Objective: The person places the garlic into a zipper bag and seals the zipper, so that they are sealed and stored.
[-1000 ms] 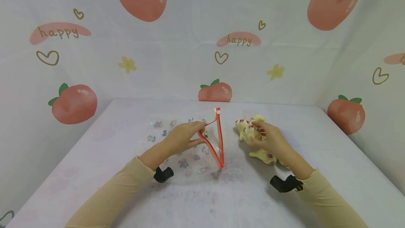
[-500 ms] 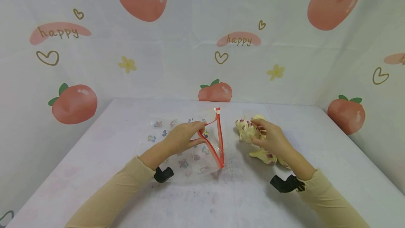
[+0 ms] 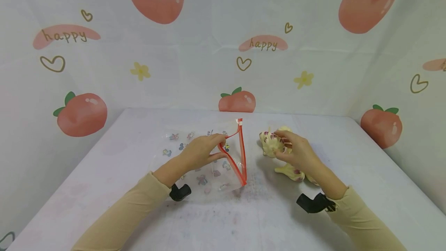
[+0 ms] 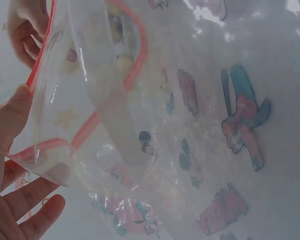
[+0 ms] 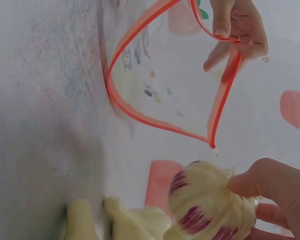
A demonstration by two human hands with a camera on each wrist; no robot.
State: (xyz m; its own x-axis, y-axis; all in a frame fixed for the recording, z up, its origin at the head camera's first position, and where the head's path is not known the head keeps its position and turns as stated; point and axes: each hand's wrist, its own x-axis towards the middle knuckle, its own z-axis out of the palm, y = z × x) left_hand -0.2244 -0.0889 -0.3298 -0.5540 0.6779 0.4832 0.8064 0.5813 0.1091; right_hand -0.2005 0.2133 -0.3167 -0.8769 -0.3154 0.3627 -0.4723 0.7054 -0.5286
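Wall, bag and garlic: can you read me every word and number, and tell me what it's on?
"happy": on the left pink patch on the wall.
"happy": on the middle pink patch.
Right pink patch: cut off by the picture's edge, can't read it.
Bag: cartoon pictures; a pink mark might be writing, too blurred to read.
Garlic: none I can see.

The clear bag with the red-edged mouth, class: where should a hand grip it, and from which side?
I'd pinch the clear bag at the middle of its raised red edge, coming from the person's left, as the left hand does: the bag gapes to the right, so that side should stay clear.
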